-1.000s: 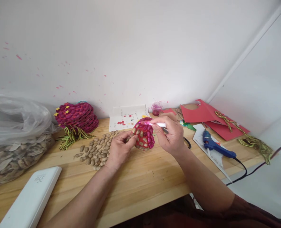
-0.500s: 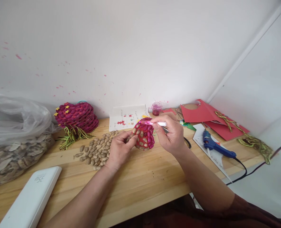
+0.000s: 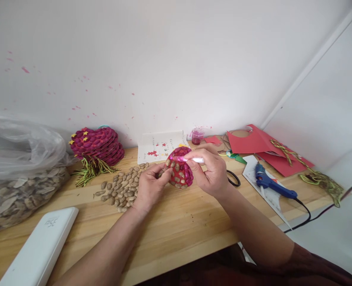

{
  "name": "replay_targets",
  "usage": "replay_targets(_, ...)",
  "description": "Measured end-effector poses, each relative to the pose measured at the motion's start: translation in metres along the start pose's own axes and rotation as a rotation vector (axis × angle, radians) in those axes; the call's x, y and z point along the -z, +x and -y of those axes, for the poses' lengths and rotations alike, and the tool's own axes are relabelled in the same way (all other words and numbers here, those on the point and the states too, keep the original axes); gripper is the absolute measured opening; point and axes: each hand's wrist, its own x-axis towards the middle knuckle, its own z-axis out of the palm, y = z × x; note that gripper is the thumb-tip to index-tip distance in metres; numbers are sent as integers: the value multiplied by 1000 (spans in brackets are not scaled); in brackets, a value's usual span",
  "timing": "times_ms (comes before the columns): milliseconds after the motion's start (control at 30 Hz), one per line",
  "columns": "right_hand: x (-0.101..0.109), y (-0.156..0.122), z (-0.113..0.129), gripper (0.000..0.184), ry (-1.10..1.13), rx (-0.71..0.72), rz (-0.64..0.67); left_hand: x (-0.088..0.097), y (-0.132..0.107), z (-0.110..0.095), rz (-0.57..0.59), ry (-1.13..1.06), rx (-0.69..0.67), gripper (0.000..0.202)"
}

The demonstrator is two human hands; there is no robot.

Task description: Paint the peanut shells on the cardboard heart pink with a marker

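Between the thumb and fingers of my left hand (image 3: 153,184) is a red disc (image 3: 178,169) covered with brown nut-like shells. Its right and upper shells are painted shiny magenta; those at the left and bottom are bare brown. My right hand (image 3: 210,169) grips a paintbrush (image 3: 195,160) with a white handle, its magenta tip at the disc's upper left part. Left of the disc, loose shells (image 3: 124,188) lie in a pile, close to my left hand. The fingertips behind the disc are hidden.
At left stand a plastic bag of shells (image 3: 24,198), a white power bank (image 3: 41,246) and stacked magenta discs (image 3: 95,145). A paint cup (image 3: 197,137) is near the wall. To the right lie red card (image 3: 247,142), a blue glue gun (image 3: 272,184) with its cord, and green yarn (image 3: 324,184).
The brush tip has moved left and slightly down across the disc, and my right hand has shifted slightly the same way. My left hand keeps its grip in nearly the same place.
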Motion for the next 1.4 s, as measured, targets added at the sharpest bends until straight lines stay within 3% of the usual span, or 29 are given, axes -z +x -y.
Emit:
replay_targets(300, 0, 0, -1, 12, -5, 11, -8, 0, 0, 1, -27, 25, -8, 22)
replay_targets(633, 0, 0, -2, 12, -15, 10, -30, -4, -1, -14, 26, -191, 149, 32)
replay_targets(1400, 0, 1, -3, 13, -45, 18, -49, -4, -1, -7, 8, -264, 229, 42)
